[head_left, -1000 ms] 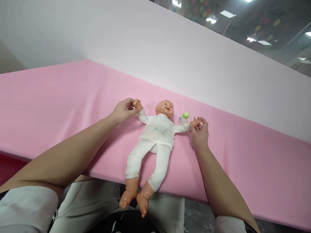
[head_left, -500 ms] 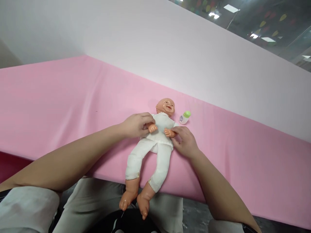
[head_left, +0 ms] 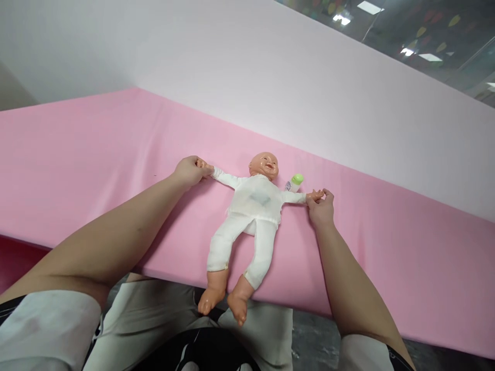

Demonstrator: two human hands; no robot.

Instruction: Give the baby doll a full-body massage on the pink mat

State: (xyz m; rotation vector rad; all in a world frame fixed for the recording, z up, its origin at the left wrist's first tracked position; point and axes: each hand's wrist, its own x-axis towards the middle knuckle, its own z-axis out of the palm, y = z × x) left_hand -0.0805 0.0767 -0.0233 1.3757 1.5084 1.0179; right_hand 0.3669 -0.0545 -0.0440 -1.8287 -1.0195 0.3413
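Note:
A baby doll with a white cloth body lies on its back on the pink covered table. Both its arms are stretched out sideways. My left hand is closed round the doll's hand on the left of the picture. On the other side, my right hand pinches the doll's other hand between thumb and fingers. The doll's orange feet hang over the table's front edge. Just behind its right-hand arm lies a small bottle with a green cap, its lower end partly hidden by that arm.
The pink cover spreads to both sides, with soft creases. A pale wall rises along the table's back edge. My legs are below the front edge, close to the doll's feet.
The doll's arms have gone from bent over its belly to spread wide, drawn outward by my two hands. Its legs have shifted slightly up and to the right.

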